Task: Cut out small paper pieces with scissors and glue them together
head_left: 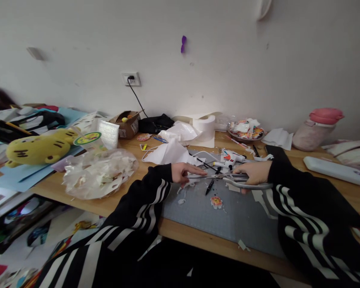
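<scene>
My right hand (253,173) is closed around the grey handles of a pair of scissors (235,181), whose blades point left over the cutting mat. My left hand (183,173) is closed by the blade tips, its index finger stretched along them. Under its fingers shows a small piece of white paper (193,180), partly hidden. Below the blades, a black pen (210,186) and a small orange-and-pink paper cutout (216,202) lie on the grey cutting mat (228,224). Just behind my hands rests a white glue gun (232,157).
White paper scraps (182,199) dot the mat. A clear plastic bag (99,176) of scraps and a yellow plush toy (42,148) are at left. Behind stand a paper roll (204,126) and a bowl (246,134) of cuttings. A pink-lidded bottle (315,130) stands at right.
</scene>
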A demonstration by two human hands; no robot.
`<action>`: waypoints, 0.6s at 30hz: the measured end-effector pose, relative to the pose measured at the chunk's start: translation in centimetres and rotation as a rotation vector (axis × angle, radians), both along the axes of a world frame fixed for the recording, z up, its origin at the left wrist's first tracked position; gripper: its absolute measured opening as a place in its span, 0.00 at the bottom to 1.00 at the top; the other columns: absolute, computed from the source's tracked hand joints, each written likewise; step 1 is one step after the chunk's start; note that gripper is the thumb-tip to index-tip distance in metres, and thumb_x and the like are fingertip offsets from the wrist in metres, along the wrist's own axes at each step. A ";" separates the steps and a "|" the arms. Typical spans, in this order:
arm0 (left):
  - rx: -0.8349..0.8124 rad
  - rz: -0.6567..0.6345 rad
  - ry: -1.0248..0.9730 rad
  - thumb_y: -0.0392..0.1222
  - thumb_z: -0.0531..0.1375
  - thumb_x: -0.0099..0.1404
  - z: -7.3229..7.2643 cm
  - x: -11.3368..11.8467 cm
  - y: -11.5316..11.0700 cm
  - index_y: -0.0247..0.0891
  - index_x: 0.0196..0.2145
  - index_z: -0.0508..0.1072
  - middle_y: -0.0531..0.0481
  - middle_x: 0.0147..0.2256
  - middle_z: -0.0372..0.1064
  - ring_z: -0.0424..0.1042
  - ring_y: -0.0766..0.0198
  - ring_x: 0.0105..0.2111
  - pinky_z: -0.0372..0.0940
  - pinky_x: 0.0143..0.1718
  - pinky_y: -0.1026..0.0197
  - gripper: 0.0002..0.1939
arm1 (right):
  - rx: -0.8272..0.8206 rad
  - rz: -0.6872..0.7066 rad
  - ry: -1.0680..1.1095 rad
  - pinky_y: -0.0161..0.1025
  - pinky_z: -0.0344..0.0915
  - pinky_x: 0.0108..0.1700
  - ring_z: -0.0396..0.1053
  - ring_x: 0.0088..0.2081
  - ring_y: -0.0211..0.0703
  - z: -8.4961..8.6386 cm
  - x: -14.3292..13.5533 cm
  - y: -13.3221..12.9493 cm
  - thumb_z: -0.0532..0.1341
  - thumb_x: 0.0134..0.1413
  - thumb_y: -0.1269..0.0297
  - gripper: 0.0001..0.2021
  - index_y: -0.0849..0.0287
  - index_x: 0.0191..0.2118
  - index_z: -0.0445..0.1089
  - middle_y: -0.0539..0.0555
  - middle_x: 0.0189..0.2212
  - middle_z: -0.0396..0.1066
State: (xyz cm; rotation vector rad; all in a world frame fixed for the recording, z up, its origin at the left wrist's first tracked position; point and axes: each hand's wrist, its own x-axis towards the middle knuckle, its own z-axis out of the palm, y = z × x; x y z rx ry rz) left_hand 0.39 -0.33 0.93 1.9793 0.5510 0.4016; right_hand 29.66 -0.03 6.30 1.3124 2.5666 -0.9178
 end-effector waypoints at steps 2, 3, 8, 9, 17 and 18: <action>-0.020 0.021 -0.031 0.23 0.49 0.48 -0.2 0.0 -0.1 0.35 0.53 0.67 0.45 0.57 0.60 0.74 0.64 0.36 0.61 0.15 0.75 0.34 | -0.066 0.028 -0.104 0.33 0.55 0.29 0.63 0.26 0.36 0.2 -0.2 0.2 0.72 0.27 0.54 0.22 0.63 0.31 0.73 0.48 0.23 0.69; -0.024 0.025 -0.039 0.24 0.49 0.48 -0.4 0.0 -0.1 0.36 0.53 0.67 0.45 0.57 0.60 0.74 0.65 0.34 0.61 0.15 0.74 0.33 | -0.088 0.038 -0.137 0.32 0.54 0.29 0.63 0.26 0.36 0.3 -0.3 0.2 0.71 0.27 0.54 0.22 0.63 0.32 0.73 0.48 0.24 0.69; 0.002 0.067 -0.092 0.41 0.56 0.54 -1.2 0.0 0.2 0.51 0.49 0.70 0.57 0.55 0.63 0.71 0.59 0.40 0.62 0.15 0.68 0.23 | -0.061 0.032 -0.122 0.31 0.52 0.28 0.61 0.25 0.35 0.1 -0.2 0.6 0.72 0.24 0.59 0.19 0.61 0.29 0.72 0.46 0.23 0.67; -0.004 0.068 -0.093 0.45 0.57 0.53 -1.3 0.0 0.3 0.55 0.48 0.70 0.60 0.55 0.63 0.71 0.58 0.41 0.63 0.15 0.67 0.22 | -0.052 0.030 -0.124 0.31 0.52 0.28 0.60 0.25 0.35 0.1 -0.1 0.7 0.72 0.24 0.60 0.18 0.61 0.28 0.72 0.46 0.23 0.67; -0.112 0.066 -0.106 0.32 0.58 0.53 -0.8 -0.9 1.5 0.41 0.55 0.65 0.40 0.61 0.53 0.72 0.66 0.26 0.68 0.19 0.66 0.30 | -0.119 -0.024 -0.111 0.33 0.54 0.25 0.60 0.20 0.34 0.3 -0.4 -0.4 0.67 0.36 0.60 0.12 0.61 0.27 0.67 0.46 0.20 0.63; -0.123 0.080 -0.120 0.32 0.58 0.53 -0.8 -1.0 1.5 0.42 0.55 0.65 0.39 0.61 0.52 0.71 0.69 0.24 0.67 0.19 0.67 0.30 | -0.166 -0.042 -0.109 0.33 0.55 0.24 0.60 0.18 0.34 0.1 -0.4 -0.6 0.66 0.38 0.58 0.13 0.61 0.28 0.67 0.46 0.20 0.63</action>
